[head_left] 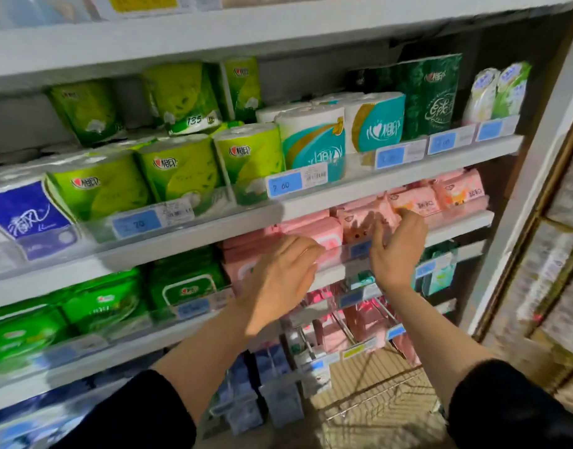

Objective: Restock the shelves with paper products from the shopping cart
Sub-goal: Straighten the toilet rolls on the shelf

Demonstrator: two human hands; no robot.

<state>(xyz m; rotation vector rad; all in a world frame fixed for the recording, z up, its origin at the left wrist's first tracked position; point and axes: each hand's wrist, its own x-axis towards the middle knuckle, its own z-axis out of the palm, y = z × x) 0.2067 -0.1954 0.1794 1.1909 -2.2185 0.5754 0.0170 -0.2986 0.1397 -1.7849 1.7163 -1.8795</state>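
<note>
Both my hands reach into the second shelf, where pink wet-wipe packs stand in a row. My left hand lies flat with its fingers on a pink pack at the shelf's front. My right hand is spread, its fingertips touching the upright pink packs; neither hand grips anything. Below my arms, the wire shopping cart shows, holding more pink packs.
The shelf above holds green toilet-paper rolls, teal rolls and dark green packs. Green wipe packs fill the left of my shelf. Blue packs sit lower. Stacked cartons stand at the right.
</note>
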